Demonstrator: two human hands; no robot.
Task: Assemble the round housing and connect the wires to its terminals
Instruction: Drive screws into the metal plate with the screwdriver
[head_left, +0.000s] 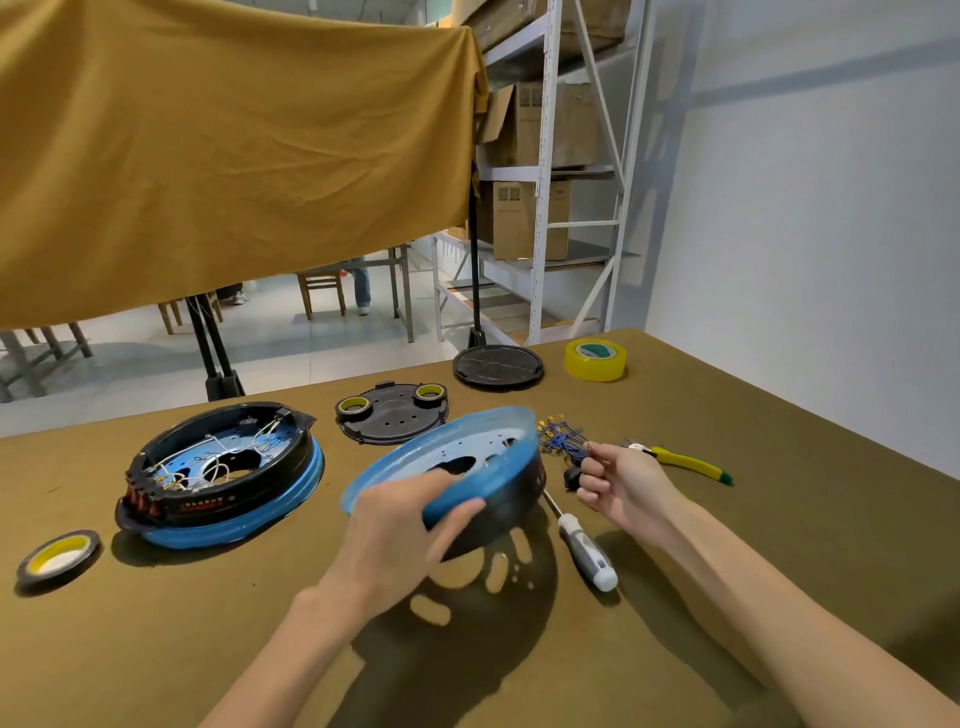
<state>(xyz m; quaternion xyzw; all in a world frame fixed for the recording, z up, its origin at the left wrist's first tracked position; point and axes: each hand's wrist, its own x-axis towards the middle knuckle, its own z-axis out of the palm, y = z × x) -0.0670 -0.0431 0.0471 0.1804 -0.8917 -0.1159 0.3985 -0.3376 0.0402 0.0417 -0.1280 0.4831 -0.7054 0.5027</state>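
My left hand (400, 535) grips the near rim of a round blue-and-black housing (467, 457) and holds it tilted above the table, its open side facing up and away. To its right, my right hand (618, 478) pinches a bundle of blue wires (558, 441) with small gold terminals at their ends, close to the housing's right edge. At the left of the table sits a second round housing (223, 473), wired inside with white leads.
A screwdriver (584, 545) lies under the raised housing's right side. Yellow-handled pliers (685, 462) lie further right. A black plate (395, 415) carrying two tape rolls, a black round lid (497, 366), yellow tape (595, 359) and another tape roll (57, 558) sit around.
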